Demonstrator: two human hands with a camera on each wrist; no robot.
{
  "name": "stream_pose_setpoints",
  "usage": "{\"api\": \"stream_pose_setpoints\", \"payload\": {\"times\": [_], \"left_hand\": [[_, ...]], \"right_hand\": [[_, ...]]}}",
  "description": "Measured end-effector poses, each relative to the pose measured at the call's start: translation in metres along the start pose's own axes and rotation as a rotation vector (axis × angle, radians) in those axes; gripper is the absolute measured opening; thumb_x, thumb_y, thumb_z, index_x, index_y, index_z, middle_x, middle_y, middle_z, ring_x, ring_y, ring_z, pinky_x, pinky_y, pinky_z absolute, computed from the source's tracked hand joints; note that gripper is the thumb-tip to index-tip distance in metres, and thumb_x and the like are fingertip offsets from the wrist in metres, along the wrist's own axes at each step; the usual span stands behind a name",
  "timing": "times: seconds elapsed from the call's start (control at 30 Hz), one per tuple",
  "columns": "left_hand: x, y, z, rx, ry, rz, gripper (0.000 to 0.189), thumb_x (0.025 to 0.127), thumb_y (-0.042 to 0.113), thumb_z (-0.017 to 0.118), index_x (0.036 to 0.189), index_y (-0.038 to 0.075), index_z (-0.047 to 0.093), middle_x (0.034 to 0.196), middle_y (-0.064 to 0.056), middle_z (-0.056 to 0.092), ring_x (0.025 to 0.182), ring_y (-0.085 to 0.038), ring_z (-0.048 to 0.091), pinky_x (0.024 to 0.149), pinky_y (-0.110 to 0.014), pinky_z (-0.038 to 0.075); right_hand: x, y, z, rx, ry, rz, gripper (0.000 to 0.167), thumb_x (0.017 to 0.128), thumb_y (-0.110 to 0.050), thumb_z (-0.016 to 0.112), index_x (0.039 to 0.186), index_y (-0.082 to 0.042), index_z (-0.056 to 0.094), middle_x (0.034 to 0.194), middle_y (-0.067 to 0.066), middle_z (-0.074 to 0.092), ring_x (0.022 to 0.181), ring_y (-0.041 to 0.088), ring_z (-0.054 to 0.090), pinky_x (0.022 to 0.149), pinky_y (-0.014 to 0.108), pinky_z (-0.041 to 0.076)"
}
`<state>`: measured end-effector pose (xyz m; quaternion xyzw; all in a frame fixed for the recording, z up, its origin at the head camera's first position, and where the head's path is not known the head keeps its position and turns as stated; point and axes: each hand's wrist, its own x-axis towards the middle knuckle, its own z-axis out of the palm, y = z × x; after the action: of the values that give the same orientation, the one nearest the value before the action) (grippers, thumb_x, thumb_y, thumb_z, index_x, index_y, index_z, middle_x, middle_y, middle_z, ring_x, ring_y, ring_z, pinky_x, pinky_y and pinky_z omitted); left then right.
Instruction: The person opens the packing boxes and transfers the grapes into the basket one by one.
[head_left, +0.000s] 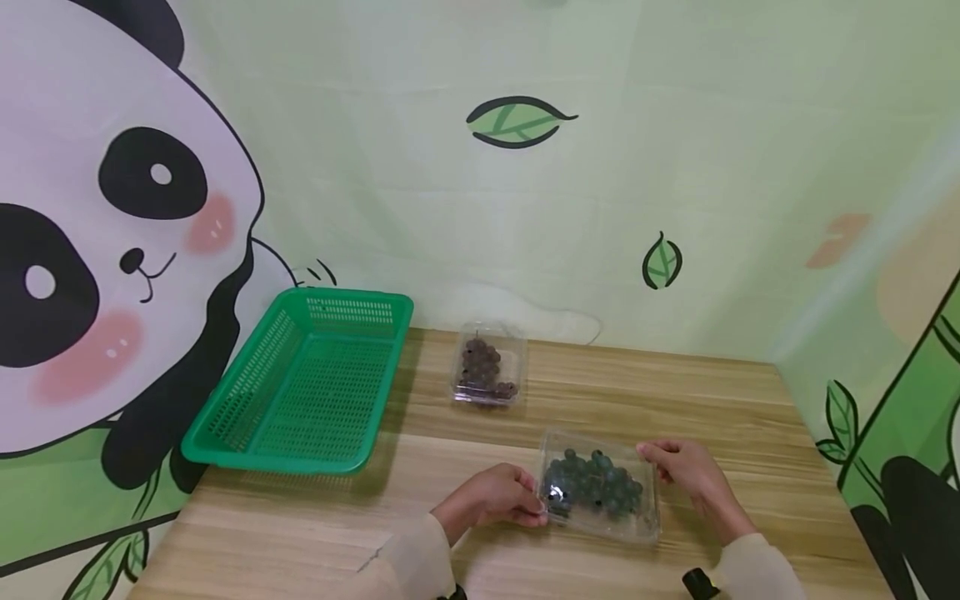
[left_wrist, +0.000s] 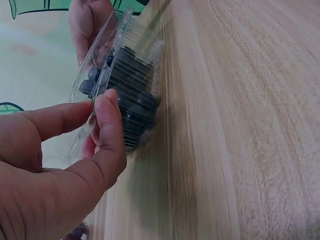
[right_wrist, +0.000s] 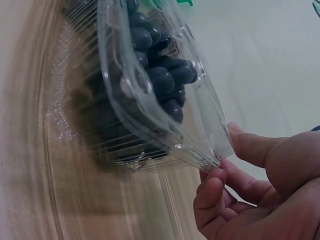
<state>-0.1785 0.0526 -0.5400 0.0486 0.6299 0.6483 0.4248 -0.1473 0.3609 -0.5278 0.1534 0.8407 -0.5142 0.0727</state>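
A clear plastic clamshell box (head_left: 637,523) holding a bunch of dark grapes (head_left: 592,483) lies on the wooden table near its front. At the box's left side, my left hand (head_left: 498,494) pinches the rim; thumb and forefinger are on the edge in the left wrist view. My right hand (head_left: 692,473) is at the far right corner, where in the right wrist view the thumb and fingertips (right_wrist: 215,182) grip the lid's corner. The lid (right_wrist: 212,117) looks slightly apart from the base there. Dark grapes (right_wrist: 162,80) show through the plastic.
Farther back stands a second clear box (head_left: 516,350) with reddish grapes (head_left: 480,362). A green plastic basket (head_left: 390,367) sits at the left of the table (head_left: 720,400). Behind hangs a pale green cloth backdrop (head_left: 375,150) printed with a panda and leaves.
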Motion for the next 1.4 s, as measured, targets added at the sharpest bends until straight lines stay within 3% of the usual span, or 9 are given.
{"api": "stream_pose_setpoints", "payload": {"times": [0.23, 0.6, 0.93, 1.4], "left_hand": [[0.0, 0.0, 0.003, -0.011, -0.003, -0.005, 0.028, 0.09, -0.019, 0.06, 0.084, 0.006, 0.049, 0.074, -0.012, 0.066, 0.067, -0.016, 0.068, 0.068, -0.026, 0.06], [-0.004, -0.003, 0.009, -0.024, 0.038, -0.012, 0.028, 0.09, -0.018, 0.063, 0.083, 0.006, 0.051, 0.073, -0.012, 0.067, 0.066, -0.016, 0.068, 0.068, -0.026, 0.06], [-0.006, -0.002, 0.014, -0.017, 0.071, -0.008, 0.03, 0.09, -0.018, 0.063, 0.081, 0.008, 0.05, 0.071, -0.011, 0.066, 0.064, -0.016, 0.068, 0.064, -0.024, 0.059], [-0.007, -0.002, 0.014, -0.003, 0.069, -0.003, 0.029, 0.09, -0.016, 0.064, 0.08, 0.009, 0.051, 0.07, -0.009, 0.068, 0.064, -0.014, 0.068, 0.058, -0.019, 0.054]], "right_hand": [[0.003, -0.002, -0.002, -0.025, 0.007, 0.005, 0.043, 0.102, -0.029, 0.068, 0.123, 0.009, 0.067, 0.073, 0.004, 0.057, 0.07, 0.02, 0.053, 0.064, 0.034, 0.051], [0.009, -0.005, -0.002, -0.018, -0.004, -0.012, 0.041, 0.102, -0.026, 0.069, 0.122, 0.009, 0.069, 0.069, 0.004, 0.057, 0.067, 0.02, 0.051, 0.065, 0.036, 0.048], [0.011, -0.005, -0.002, -0.018, 0.009, -0.021, 0.041, 0.099, -0.027, 0.072, 0.118, 0.009, 0.071, 0.073, 0.003, 0.059, 0.068, 0.018, 0.053, 0.066, 0.034, 0.053], [0.012, -0.003, -0.002, -0.02, 0.001, -0.034, 0.043, 0.1, -0.029, 0.071, 0.119, 0.009, 0.071, 0.068, 0.003, 0.055, 0.065, 0.019, 0.051, 0.063, 0.034, 0.047]]}}
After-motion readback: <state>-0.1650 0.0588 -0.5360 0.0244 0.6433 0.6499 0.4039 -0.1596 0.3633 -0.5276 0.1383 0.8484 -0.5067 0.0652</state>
